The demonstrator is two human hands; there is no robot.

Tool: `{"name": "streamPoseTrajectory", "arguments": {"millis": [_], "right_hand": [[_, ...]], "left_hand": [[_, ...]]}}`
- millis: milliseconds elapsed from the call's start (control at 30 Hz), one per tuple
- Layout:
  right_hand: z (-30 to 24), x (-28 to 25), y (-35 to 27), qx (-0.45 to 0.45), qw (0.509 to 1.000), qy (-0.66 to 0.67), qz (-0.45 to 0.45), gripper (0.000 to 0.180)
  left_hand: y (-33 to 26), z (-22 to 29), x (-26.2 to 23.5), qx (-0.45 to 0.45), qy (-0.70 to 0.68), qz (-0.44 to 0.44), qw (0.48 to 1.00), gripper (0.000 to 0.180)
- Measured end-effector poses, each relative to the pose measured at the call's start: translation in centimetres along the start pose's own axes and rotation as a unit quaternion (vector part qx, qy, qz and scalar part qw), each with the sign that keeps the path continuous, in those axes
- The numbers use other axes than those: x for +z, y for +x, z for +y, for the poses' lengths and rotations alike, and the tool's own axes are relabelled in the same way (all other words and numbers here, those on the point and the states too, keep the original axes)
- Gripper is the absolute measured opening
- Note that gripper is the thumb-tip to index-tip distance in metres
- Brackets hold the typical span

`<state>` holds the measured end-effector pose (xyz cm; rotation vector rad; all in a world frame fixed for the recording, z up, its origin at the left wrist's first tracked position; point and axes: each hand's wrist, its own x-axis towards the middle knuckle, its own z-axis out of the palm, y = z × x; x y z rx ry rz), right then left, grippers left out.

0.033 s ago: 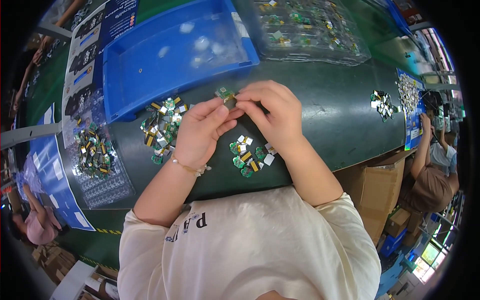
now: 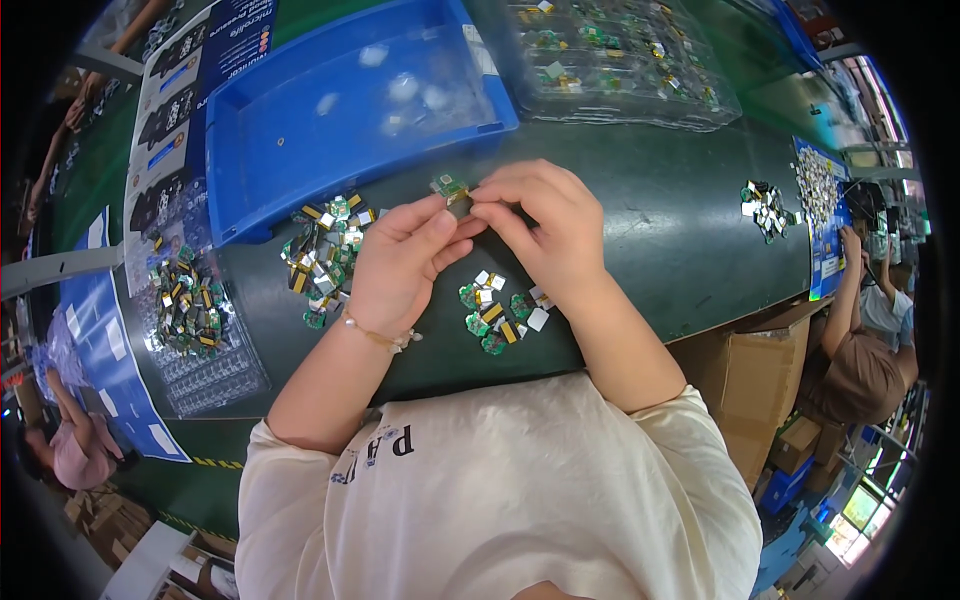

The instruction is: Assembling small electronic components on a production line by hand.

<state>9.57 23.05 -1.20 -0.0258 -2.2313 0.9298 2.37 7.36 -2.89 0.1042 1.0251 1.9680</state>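
Observation:
A small green circuit board (image 2: 447,186) with a yellowish part at its end is held up between my two hands, over the dark green table. My left hand (image 2: 400,255) pinches it from below with thumb and fingers. From the other side, the closed fingertips of my right hand (image 2: 545,220) grip its yellowish end; they partly hide it. Beside my left hand lies a heap of similar boards (image 2: 325,255) with white and yellow-black pieces. A smaller group of boards (image 2: 495,315) sits on the table between my forearms.
Beyond my hands stands a blue bin (image 2: 265,125) with clear bags inside. Stacked clear trays (image 2: 640,115) of boards are at its right. Another board heap (image 2: 187,310) rests on a clear tray (image 2: 215,385) at left. Far right are more boards (image 2: 768,210), a cardboard box (image 2: 755,370) and a co-worker's arm (image 2: 843,290).

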Motion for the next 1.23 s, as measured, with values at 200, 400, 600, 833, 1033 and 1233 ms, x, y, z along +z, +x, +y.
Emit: {"name": "streamPoseTrajectory", "arguments": {"millis": [200, 400, 600, 833, 1033, 1233], "right_hand": [[0.4, -0.3, 0.3, 0.009, 1.000, 0.003, -0.025, 0.014], [0.1, 0.2, 0.0, 0.012, 0.998, -0.028, -0.053, 0.014], [-0.2, -0.6, 0.3, -0.016, 0.994, 0.033, -0.103, 0.012], [2.8, -1.3, -0.4, 0.150, 0.956, -0.098, -0.234, 0.004], [2.2, -0.6, -0.2, 0.176, 0.945, -0.181, -0.210, 0.005], [-0.4, -2.9, 2.3, -0.053, 0.963, 0.192, -0.184, 0.017]], "left_hand": [[0.0, -0.2, -0.3, 0.040, 0.071, 0.012, 0.997, 0.023], [-0.1, -0.7, -0.3, 0.113, 0.148, 0.020, 0.982, 0.025], [0.2, -0.2, -0.1, 0.082, 0.081, 0.048, 0.992, 0.025], [0.6, 0.4, -0.3, 0.080, 0.071, 0.084, 0.991, 0.024], [0.5, 0.8, 0.2, 0.071, 0.026, 0.066, 0.995, 0.020], [0.4, 1.5, -1.6, 0.052, 0.217, 0.052, 0.973, 0.021]]}}
